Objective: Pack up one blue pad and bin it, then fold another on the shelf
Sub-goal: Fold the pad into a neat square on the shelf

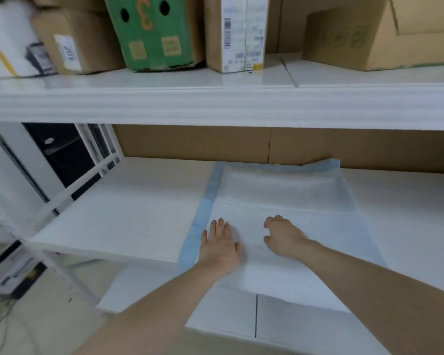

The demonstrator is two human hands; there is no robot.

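The lower shelf [128, 213] lies bare to the left of the blue pad [280, 201], and to its right as well, so there is room on either side. Behind the pad, a flat cardboard sheet [267, 144] closes off the back. Above the pad, the upper shelf [215, 103] limits headroom. A white frame post [69, 198] bounds the far left of the pad's shelf.

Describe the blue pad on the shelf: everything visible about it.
The blue pad lies spread on the lower white shelf, its near edge hanging over the front. It looks like thin, soft disposable sheeting: a white quilted middle with a pale blue border showing along the left and far edges. A crease runs across it. The left hand presses flat on it; the right hand rests on it with fingers curled.
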